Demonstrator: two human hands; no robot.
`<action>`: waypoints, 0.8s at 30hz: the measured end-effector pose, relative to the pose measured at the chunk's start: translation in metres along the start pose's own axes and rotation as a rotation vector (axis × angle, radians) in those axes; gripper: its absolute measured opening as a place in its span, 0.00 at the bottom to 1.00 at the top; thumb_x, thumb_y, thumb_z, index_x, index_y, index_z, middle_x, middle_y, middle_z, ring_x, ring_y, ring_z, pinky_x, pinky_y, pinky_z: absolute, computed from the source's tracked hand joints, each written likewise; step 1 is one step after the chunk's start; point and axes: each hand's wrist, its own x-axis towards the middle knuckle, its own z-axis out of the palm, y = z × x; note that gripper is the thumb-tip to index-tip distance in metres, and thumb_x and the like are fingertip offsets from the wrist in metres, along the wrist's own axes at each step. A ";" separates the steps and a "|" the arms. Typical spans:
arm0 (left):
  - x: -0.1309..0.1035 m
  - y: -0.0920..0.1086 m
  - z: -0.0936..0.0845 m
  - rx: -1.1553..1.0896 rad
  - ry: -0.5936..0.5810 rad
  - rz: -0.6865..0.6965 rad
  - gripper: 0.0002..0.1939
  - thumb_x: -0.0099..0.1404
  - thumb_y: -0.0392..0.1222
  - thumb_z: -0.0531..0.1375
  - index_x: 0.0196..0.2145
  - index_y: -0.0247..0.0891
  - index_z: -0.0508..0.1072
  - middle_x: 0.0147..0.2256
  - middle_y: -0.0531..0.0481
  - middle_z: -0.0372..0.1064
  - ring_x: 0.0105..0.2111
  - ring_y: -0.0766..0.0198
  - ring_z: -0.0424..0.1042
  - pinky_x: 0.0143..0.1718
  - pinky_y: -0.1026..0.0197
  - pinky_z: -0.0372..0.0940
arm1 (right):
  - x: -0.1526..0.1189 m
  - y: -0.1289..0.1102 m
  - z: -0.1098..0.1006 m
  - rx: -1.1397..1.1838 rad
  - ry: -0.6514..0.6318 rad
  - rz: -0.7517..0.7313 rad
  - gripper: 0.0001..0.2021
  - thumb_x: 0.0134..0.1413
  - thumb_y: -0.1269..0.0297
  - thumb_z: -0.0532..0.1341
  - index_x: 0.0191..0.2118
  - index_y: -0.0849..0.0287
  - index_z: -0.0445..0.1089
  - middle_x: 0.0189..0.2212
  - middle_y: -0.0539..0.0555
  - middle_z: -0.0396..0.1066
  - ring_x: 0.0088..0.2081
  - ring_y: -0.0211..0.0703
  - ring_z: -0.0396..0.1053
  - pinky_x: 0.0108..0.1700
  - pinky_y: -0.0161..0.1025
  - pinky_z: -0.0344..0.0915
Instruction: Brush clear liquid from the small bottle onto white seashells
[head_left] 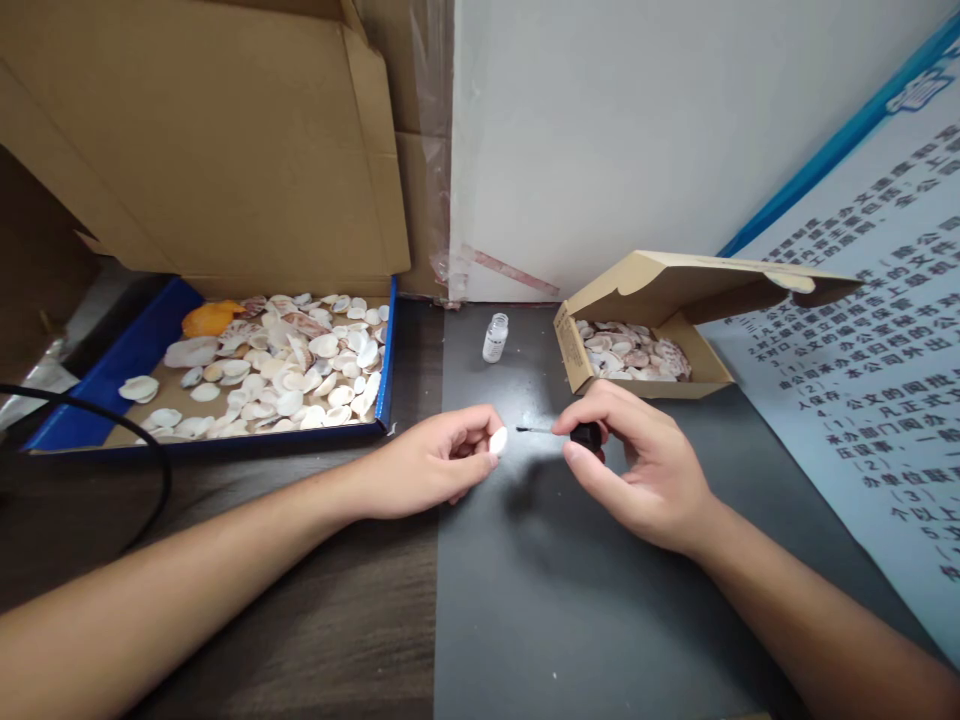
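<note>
Between thumb and fingers, my left hand (450, 455) pinches a small white seashell (498, 441). My right hand (637, 465) grips the black cap of a thin-stemmed brush (585, 436), whose dark tip points left at the shell, a short gap away. Behind both hands, a small clear glass bottle (495, 340) with a printed label stands upright and uncapped. Many pale shells (292, 365) fill a blue-edged cardboard box (388, 350) on the left. Beyond my right hand, a smaller brown box (712, 372) holds more shells (630, 350).
Both boxes have raised lids. A black cable (161, 450) curves over the left side. The dark grey mat (570, 620) lies over a wood-grain table (337, 620). A white panel (637, 130) rises at the back, and a sheet with printed writing (847, 330) leans at the right.
</note>
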 end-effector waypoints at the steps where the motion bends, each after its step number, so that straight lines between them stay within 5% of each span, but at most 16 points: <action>1: 0.000 0.000 0.000 -0.001 -0.002 0.003 0.10 0.70 0.47 0.55 0.36 0.39 0.61 0.24 0.60 0.56 0.22 0.71 0.57 0.24 0.66 0.54 | 0.000 0.000 0.000 0.015 -0.009 -0.006 0.05 0.57 0.72 0.61 0.38 0.56 0.69 0.28 0.49 0.66 0.26 0.37 0.63 0.28 0.37 0.64; 24: 0.000 0.002 0.000 -0.027 0.006 -0.001 0.10 0.69 0.47 0.56 0.34 0.39 0.62 0.23 0.60 0.57 0.22 0.71 0.58 0.25 0.65 0.56 | 0.000 -0.001 0.001 0.023 -0.045 -0.009 0.06 0.56 0.73 0.61 0.38 0.55 0.69 0.28 0.49 0.67 0.25 0.38 0.64 0.28 0.37 0.65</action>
